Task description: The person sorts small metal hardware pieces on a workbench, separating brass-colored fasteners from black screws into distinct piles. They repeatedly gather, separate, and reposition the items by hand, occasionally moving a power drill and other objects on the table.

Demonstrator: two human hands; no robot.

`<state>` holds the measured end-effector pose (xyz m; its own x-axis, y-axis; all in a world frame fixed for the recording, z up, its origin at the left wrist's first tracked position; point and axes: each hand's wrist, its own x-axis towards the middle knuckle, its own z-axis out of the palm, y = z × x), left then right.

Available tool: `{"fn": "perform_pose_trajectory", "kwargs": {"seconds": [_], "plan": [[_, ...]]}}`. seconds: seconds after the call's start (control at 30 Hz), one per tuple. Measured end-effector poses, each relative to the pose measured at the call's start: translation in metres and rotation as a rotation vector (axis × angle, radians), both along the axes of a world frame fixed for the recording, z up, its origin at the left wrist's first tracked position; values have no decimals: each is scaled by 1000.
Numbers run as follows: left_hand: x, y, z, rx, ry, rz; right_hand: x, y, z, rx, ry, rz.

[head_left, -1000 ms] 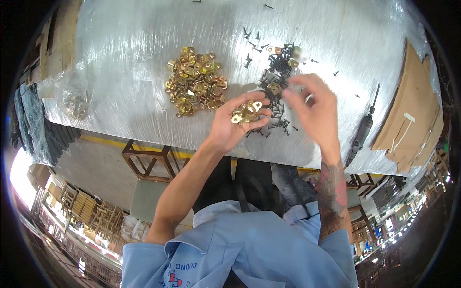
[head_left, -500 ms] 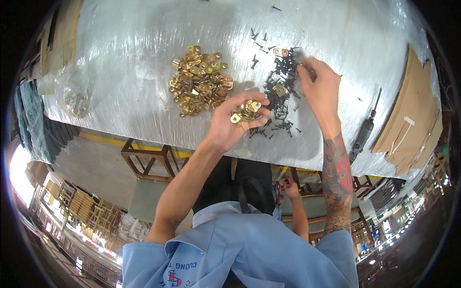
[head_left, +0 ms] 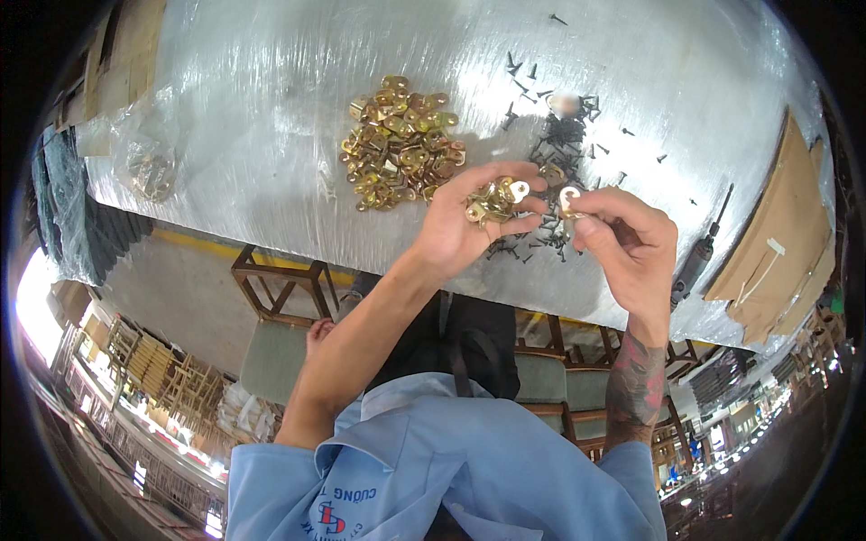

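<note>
My left hand (head_left: 456,221), palm up with curled fingers, cradles several shiny brass-coloured metal brackets (head_left: 494,206). Close to its fingertips, my right hand (head_left: 631,236) pinches a single small bracket (head_left: 568,200) with a hole in it, between thumb and fingers. Left of both hands lies a heap of the same brass-coloured brackets (head_left: 401,149). Black screws (head_left: 564,132) are piled on the table beneath and beyond my hands, partly hidden by them. One more bracket (head_left: 550,171) rests among these screws. A blurred pale spot lies at the pile's far end.
Plastic film covers the table (head_left: 271,117). To the right are a power screwdriver (head_left: 696,261) with a long bit and a cardboard sheet (head_left: 767,225). A clear plastic bag (head_left: 149,171) sits at the left. Wooden-framed chairs (head_left: 280,279) stand below the table edge. Another person's hand (head_left: 318,334) shows beside my left forearm.
My right hand has come from the screw pile's far right side back toward my left hand, and a bracket now shows in its fingers. Loose screws appear right of the pile.
</note>
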<state>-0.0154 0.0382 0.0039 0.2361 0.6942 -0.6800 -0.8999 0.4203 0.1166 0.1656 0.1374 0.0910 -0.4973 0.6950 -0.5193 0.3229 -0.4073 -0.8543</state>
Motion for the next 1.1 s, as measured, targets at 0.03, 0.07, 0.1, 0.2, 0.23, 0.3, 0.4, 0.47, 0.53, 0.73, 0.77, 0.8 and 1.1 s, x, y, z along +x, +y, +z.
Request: {"fn": "perform_pose_trajectory", "kwargs": {"seconds": [0.03, 0.07, 0.1, 0.2, 0.23, 0.3, 0.4, 0.47, 0.53, 0.73, 0.77, 0.8, 1.1], "plan": [[-1, 1, 0, 0, -9, -5, 0, -1, 0, 11, 39, -10], [-2, 1, 0, 1, -2, -3, -1, -1, -1, 21, 78, -19], [-2, 1, 0, 3, 3, -2, 0, -1, -1, 33, 114, -29], [-4, 1, 1, 11, 19, -4, 3, -6, -4, 10, 196, -126], [-4, 1, 1, 13, 25, -6, 5, -6, -7, 82, 176, -73], [-4, 2, 1, -4, 6, -6, 6, -4, -8, 224, 135, 31], [-2, 6, 7, -68, -29, 6, -13, -9, 7, 265, -143, 95], [-2, 3, 5, -64, 4, 7, -11, -6, -10, 272, -268, -100], [-3, 1, 0, -70, -29, 35, -6, -5, -30, 300, -348, -212], [-8, -1, -6, -37, -19, 33, -16, -15, -58, 464, -556, 36], [-8, -2, -7, -32, -18, 37, -15, -16, -65, 505, -579, 102], [-9, -3, -8, -9, -3, 43, -15, -16, -72, 602, -572, 136], [-13, -2, -8, -30, 23, 30, -8, -19, -55, 251, -533, -28]]}}
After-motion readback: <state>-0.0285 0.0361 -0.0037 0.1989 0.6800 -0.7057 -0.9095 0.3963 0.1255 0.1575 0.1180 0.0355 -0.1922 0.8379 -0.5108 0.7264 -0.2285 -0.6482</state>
